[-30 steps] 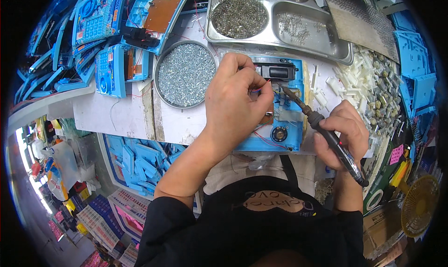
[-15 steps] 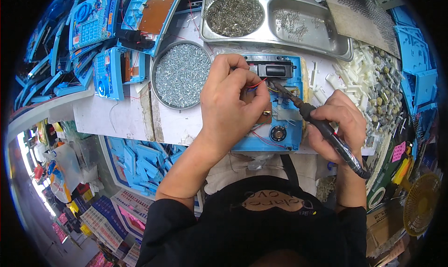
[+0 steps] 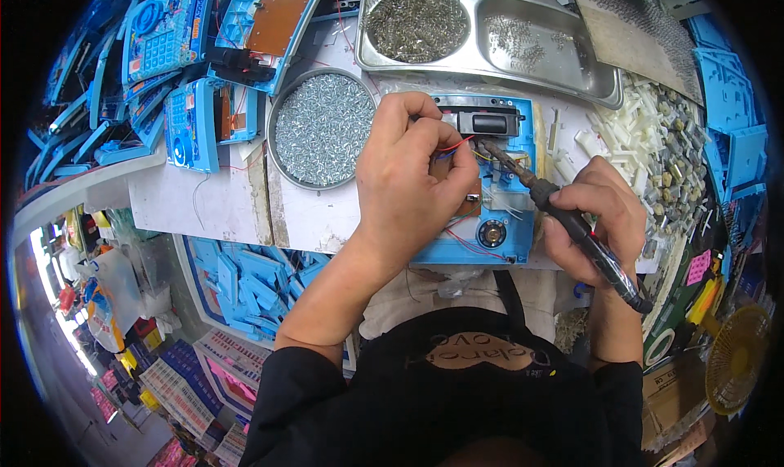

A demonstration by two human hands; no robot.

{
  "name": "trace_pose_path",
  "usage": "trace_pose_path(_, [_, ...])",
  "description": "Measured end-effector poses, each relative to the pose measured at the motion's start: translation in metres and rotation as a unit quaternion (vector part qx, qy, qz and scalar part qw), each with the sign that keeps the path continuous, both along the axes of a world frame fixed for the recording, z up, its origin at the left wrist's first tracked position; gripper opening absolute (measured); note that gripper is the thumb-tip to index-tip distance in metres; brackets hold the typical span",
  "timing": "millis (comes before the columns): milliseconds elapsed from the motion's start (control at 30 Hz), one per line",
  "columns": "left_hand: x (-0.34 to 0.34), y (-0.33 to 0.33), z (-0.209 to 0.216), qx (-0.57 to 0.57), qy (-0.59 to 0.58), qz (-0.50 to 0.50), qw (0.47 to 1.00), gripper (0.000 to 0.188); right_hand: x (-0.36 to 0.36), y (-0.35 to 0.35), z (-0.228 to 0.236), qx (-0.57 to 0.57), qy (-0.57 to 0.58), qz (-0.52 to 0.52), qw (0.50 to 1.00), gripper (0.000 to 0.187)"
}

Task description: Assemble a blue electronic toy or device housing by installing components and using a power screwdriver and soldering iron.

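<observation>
A blue plastic housing (image 3: pixel 520 214) lies in front of me with its inside facing up. It holds a black rectangular part (image 3: pixel 492 124), a small round speaker (image 3: pixel 492 234), thin wires and a brown circuit board, partly covered. My left hand (image 3: pixel 404 177) is over the housing's left side, fingers pinched around thin wires (image 3: pixel 459 145), a red one among them. In my right hand (image 3: pixel 608 218) is a soldering iron (image 3: pixel 572 220) with a black handle, gripped like a pen. Its tip points up and left to just below the black part, close to the wires; whether they touch I cannot tell.
Left of my hand stands a round tin of small screws (image 3: pixel 320 128). A metal tray (image 3: pixel 555 79) with small metal parts is behind. White plastic pieces (image 3: pixel 625 136) and metal parts are heaped right. Blue assembled units (image 3: pixel 167 38) pile up far left; a bin of blue pieces (image 3: pixel 245 291) is below.
The whole view has shifted slightly. Both hands, the soldering iron and the wires keep nearly the same places over the housing.
</observation>
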State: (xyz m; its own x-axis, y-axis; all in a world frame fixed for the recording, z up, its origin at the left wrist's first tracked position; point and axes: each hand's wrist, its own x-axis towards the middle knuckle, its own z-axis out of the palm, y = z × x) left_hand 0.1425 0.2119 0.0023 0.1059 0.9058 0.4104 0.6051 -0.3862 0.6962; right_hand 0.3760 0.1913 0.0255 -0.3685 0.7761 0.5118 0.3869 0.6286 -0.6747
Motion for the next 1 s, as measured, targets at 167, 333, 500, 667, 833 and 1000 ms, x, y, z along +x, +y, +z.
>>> trace_pose_path(167, [0.002, -0.001, 0.001, -0.014, -0.013, 0.006, 1.000, 0.010, 0.000, 0.000, -0.001, 0.006, 0.003, -0.001, 1.000, 0.030])
trace_pose_path(333, [0.002, 0.000, -0.001, -0.002, -0.006, 0.008, 1.000, 0.010, 0.000, 0.001, -0.001, 0.007, 0.003, 0.001, 1.000, 0.030])
trace_pose_path(500, [0.002, -0.001, -0.002, -0.014, -0.006, 0.009, 1.000, 0.015, 0.000, 0.001, -0.001, 0.011, 0.003, 0.003, 1.000, 0.031])
trace_pose_path(667, [0.004, -0.002, -0.003, -0.011, -0.004, 0.014, 1.000, 0.015, 0.000, 0.001, 0.000, 0.011, -0.001, 0.003, 1.000, 0.032])
trace_pose_path(833, [0.004, -0.001, -0.001, -0.010, -0.006, 0.015, 1.000, 0.016, 0.001, -0.002, 0.003, 0.006, 0.007, 0.000, 1.000, 0.031])
trace_pose_path(1000, [0.003, -0.002, -0.002, -0.005, -0.001, 0.012, 1.000, 0.016, 0.007, -0.009, 0.004, -0.004, 0.007, -0.003, 1.000, 0.030])
